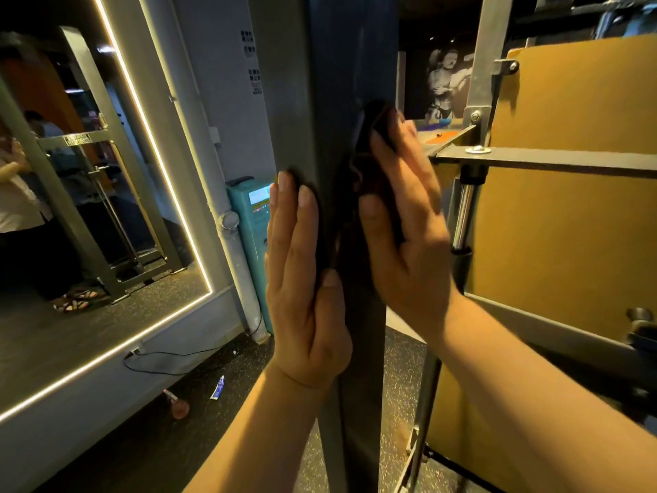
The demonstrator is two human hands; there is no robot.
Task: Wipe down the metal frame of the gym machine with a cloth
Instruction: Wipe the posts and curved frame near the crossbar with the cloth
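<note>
Right hand (409,243) on rumpled dark cloth (369,165), grey frame (291,101)

Dark speckled floor (227,439), blue-white tube (217,387), pinkish bottle (176,403), black cable (185,352)

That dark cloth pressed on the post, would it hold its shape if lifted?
Probably not: the dark cloth wraps round the post in soft folds, so it looks floppy. Likely light too: the left hand and right hand pin it with straight fingers.
</note>
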